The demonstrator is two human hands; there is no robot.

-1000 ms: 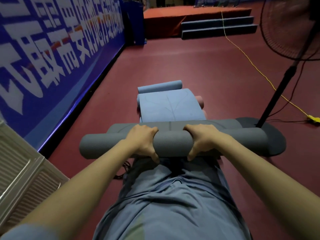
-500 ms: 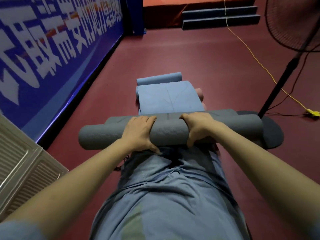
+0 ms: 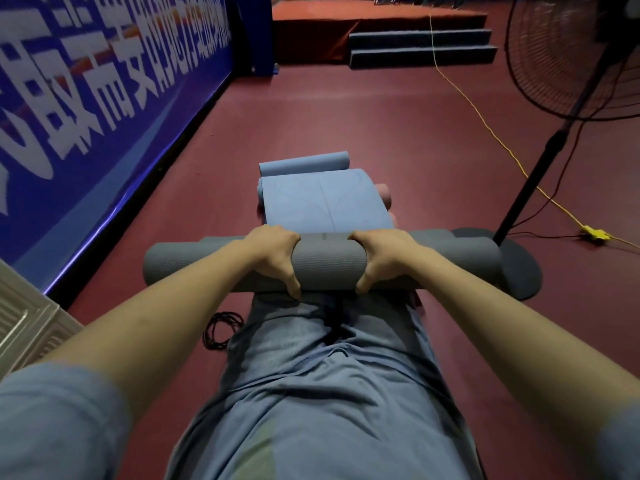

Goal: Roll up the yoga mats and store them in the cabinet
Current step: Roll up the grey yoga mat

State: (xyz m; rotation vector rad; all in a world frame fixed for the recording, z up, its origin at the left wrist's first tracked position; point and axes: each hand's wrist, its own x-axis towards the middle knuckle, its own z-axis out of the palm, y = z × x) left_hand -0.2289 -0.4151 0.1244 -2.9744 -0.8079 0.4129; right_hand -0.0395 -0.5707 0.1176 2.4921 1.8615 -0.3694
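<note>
The rolled grey yoga mat [image 3: 329, 263] lies crosswise above the person's knees, the left hand [image 3: 277, 258] and right hand [image 3: 381, 258] each curled around its middle. Beyond it on the floor [image 3: 381, 133] lie one flat blue mat [image 3: 322, 200], one rolled blue mat [image 3: 304, 163] and one pink roll [image 3: 386, 195]. White characters on the blue banner [image 3: 86, 98] are too blurred to read.

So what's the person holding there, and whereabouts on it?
A rolled grey foam yoga mat, gripped near its middle: left hand and right hand sit side by side, fingers curled over the roll.
</note>
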